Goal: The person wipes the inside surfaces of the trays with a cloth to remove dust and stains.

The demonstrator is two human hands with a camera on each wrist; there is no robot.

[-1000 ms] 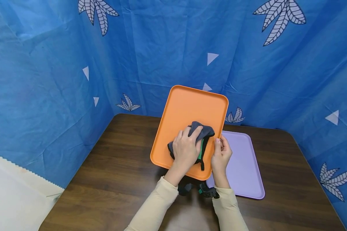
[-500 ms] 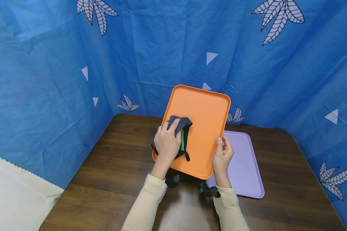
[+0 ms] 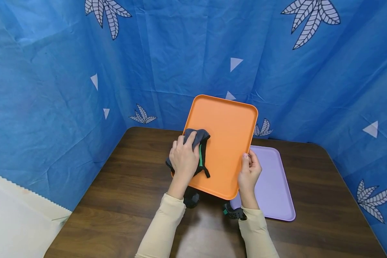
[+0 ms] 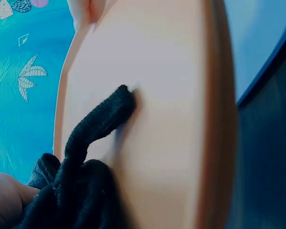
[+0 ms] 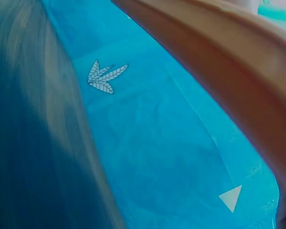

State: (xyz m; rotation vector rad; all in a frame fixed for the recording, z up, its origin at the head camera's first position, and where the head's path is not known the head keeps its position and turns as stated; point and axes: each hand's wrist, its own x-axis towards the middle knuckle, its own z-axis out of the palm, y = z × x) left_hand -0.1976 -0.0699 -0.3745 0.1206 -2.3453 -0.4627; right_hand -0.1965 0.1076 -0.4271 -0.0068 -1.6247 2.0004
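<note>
A dark wooden table (image 3: 125, 200) stands in a corner of blue leaf-print cloth (image 3: 67, 71). Above it, the right hand (image 3: 249, 173) pinches the tilted orange tray (image 3: 229, 143); the left hand (image 3: 184, 161) clutches a grey cloth (image 3: 198, 138) against it. A purple tray (image 3: 274, 186) lies right.

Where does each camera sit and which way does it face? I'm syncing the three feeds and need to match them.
Head: worn on the head, facing forward and down at the orange tray, purple tray and table; both sleeves, left hand and right hand show.
Left wrist: close along the tray's face toward the dark cloth; a bit of hand at the lower left.
Right wrist: under the tray's edge, toward the blue backdrop; no hand clearly shows.
Shared: all three see the orange tray.
</note>
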